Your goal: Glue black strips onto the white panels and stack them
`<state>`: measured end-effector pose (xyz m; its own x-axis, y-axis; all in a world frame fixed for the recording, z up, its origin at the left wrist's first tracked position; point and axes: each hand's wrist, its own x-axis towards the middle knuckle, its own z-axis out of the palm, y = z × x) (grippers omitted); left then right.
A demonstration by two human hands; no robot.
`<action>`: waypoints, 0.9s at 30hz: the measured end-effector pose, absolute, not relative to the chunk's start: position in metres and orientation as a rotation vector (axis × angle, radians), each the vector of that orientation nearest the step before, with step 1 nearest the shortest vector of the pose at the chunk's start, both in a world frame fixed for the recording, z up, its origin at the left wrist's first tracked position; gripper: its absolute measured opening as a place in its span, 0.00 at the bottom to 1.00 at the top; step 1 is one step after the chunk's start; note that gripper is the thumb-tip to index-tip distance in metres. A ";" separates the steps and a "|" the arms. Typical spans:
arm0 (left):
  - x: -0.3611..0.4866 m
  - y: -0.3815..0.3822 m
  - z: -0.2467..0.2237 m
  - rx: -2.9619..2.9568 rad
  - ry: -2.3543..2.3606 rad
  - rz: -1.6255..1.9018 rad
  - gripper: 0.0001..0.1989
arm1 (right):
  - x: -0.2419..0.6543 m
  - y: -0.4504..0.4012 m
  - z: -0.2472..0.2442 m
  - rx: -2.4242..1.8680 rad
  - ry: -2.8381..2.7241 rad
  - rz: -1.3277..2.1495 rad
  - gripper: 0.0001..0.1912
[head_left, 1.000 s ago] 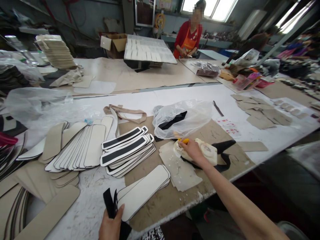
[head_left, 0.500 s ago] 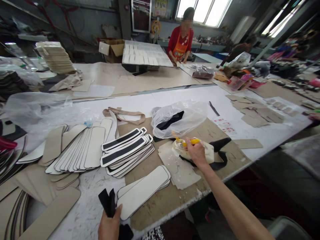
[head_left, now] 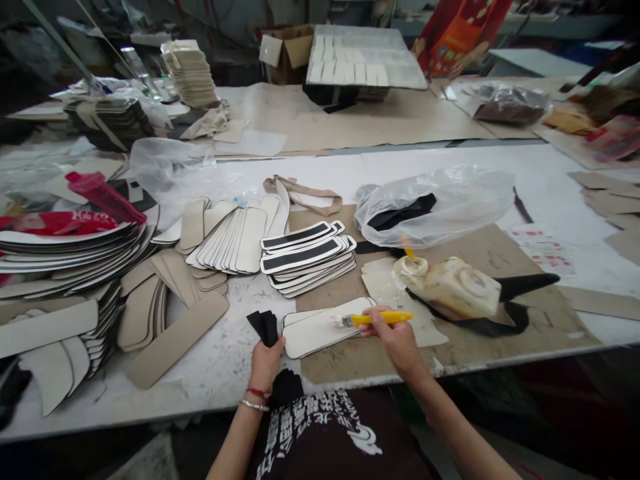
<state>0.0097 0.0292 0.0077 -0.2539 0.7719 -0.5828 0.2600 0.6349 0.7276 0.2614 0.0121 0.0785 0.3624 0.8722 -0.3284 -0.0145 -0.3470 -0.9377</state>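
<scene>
In my right hand (head_left: 395, 340) is a yellow-handled brush (head_left: 383, 319), its bristles over the top white strip-shaped panel (head_left: 320, 330) of a small stack. My left hand (head_left: 267, 360) grips folded black fabric strips (head_left: 263, 327) at the left end of that stack. More black fabric (head_left: 287, 387) hangs below the wrist. To the right lies a stained plastic container (head_left: 450, 283) on its side, with a second yellow brush (head_left: 409, 248) at its mouth. Behind the stack, several white panels with black strips (head_left: 303, 257) lie piled up.
White panels (head_left: 230, 240) lie fanned out on the left, near beige panels (head_left: 177, 340) and a pink plastic item (head_left: 105, 197). A clear plastic bag (head_left: 450, 207) with black material sits behind the container. Across the table stands a person in an orange apron (head_left: 460, 40).
My right hand has carried the brush from the container's mouth leftward to the white panel. The left hand still holds the black strips. The camera view has tilted down and turned left.
</scene>
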 end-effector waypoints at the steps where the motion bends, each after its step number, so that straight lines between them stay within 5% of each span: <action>1: 0.009 0.029 0.008 0.821 1.807 0.613 0.14 | 0.243 0.010 0.076 -1.615 -0.780 1.200 0.16; 13: 0.005 0.026 0.005 0.848 1.764 0.629 0.10 | 0.171 0.006 0.039 -1.572 -0.809 1.350 0.17; 27: 0.005 0.023 -0.005 0.857 1.813 0.656 0.17 | 0.231 0.000 0.037 -1.815 -1.052 0.782 0.16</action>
